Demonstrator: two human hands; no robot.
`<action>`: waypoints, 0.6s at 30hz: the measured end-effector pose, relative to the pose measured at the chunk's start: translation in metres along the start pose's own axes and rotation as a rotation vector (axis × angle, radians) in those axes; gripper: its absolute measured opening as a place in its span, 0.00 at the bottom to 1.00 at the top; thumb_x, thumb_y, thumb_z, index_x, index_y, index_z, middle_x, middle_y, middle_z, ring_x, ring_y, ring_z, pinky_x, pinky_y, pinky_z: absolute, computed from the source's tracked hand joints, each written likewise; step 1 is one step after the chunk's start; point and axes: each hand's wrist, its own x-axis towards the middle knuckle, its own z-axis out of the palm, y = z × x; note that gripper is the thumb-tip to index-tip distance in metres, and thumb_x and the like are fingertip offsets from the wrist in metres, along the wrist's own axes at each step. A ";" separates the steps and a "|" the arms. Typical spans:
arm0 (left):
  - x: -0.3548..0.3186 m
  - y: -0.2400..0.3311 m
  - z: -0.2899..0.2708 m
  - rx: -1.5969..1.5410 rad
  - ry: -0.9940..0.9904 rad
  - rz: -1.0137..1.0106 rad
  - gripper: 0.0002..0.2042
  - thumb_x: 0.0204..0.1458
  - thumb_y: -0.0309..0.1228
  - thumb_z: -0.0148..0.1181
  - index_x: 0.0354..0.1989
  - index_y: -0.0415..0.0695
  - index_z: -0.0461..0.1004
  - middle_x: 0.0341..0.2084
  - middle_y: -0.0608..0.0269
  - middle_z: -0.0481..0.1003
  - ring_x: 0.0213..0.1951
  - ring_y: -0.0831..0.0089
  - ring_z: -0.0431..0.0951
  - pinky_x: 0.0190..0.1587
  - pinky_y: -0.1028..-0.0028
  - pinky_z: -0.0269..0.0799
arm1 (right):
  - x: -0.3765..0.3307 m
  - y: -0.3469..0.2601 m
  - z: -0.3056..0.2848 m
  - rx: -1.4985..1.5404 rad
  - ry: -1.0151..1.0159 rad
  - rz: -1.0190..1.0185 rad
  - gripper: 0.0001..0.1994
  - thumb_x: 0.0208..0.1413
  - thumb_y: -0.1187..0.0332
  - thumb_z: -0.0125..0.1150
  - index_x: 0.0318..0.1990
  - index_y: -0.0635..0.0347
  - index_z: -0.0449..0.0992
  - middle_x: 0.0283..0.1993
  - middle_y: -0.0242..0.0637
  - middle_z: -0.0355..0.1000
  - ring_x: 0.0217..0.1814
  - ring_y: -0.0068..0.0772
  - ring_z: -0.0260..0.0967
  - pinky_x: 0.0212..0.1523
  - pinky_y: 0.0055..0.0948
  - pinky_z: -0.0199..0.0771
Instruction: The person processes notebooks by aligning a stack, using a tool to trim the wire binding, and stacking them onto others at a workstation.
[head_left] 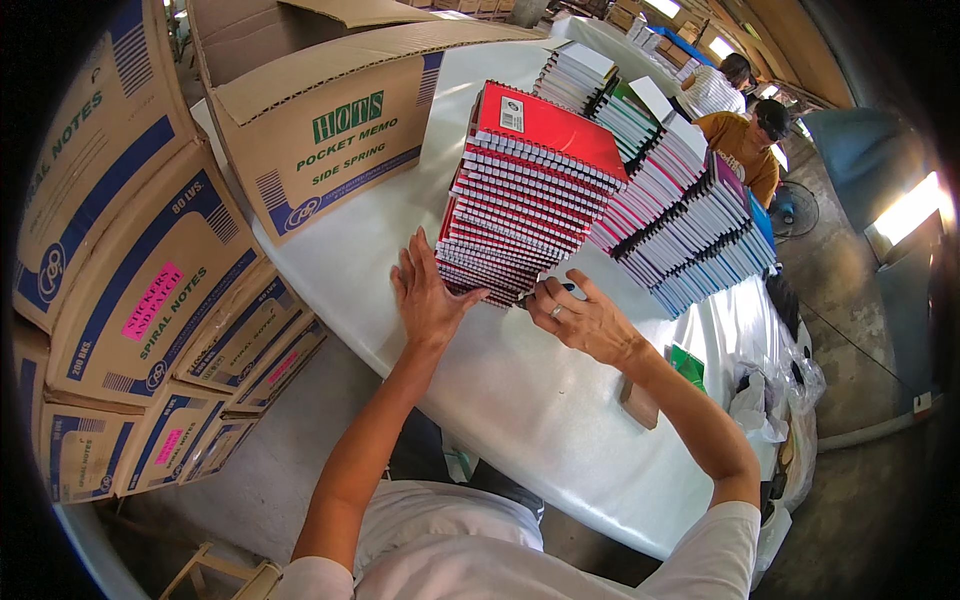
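A tall stack of red spiral notebooks (pixel 530 200) stands on the pale covered table, its wire-bound edges toward me. My left hand (pixel 430 295) rests against the lower left side of the stack, fingers stretched and thumb apart along the bottom books. By the lower right corner of the stack is my right hand (pixel 585 318), fingers bent and pinched together. Something small and dark shows among those fingers; its kind is not clear. Behind and to the right rise more stacks of spiral notebooks (pixel 690 215), with pink, blue, green and purple edges.
An open cardboard box (pixel 340 130) sits at the table's far left. Several closed cartons (pixel 150 290) are piled left of the table. Near my right forearm lie a brown block (pixel 638 403) and a green item (pixel 687 367). Clear plastic (pixel 775 390) hangs at the right edge. Two people work beyond.
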 end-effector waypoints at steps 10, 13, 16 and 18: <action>0.000 -0.002 0.003 -0.005 0.000 0.015 0.64 0.27 0.52 0.76 0.70 0.44 0.37 0.65 0.46 0.55 0.67 0.48 0.51 0.67 0.47 0.40 | 0.004 -0.011 0.006 0.056 -0.025 0.084 0.13 0.47 0.68 0.57 0.42 0.58 0.75 0.44 0.33 0.71 0.48 0.29 0.66 0.44 0.28 0.67; 0.001 -0.002 0.003 0.003 0.004 0.015 0.63 0.27 0.51 0.76 0.69 0.43 0.37 0.64 0.46 0.55 0.67 0.48 0.51 0.67 0.47 0.40 | 0.012 -0.041 0.005 0.106 -0.190 0.274 0.11 0.44 0.70 0.57 0.37 0.61 0.78 0.37 0.35 0.73 0.39 0.31 0.70 0.37 0.28 0.70; 0.002 -0.002 -0.002 -0.014 -0.024 0.005 0.63 0.27 0.51 0.76 0.69 0.42 0.38 0.64 0.45 0.56 0.66 0.48 0.52 0.67 0.47 0.41 | 0.012 -0.036 -0.004 0.123 -0.153 0.291 0.14 0.47 0.69 0.57 0.43 0.58 0.76 0.43 0.37 0.70 0.47 0.34 0.67 0.48 0.35 0.69; 0.003 -0.001 -0.003 -0.028 0.001 0.030 0.63 0.27 0.51 0.76 0.69 0.41 0.38 0.64 0.45 0.56 0.66 0.49 0.52 0.66 0.47 0.41 | 0.006 -0.008 -0.015 0.158 0.069 0.192 0.17 0.49 0.68 0.57 0.48 0.55 0.74 0.49 0.37 0.66 0.53 0.34 0.63 0.56 0.39 0.65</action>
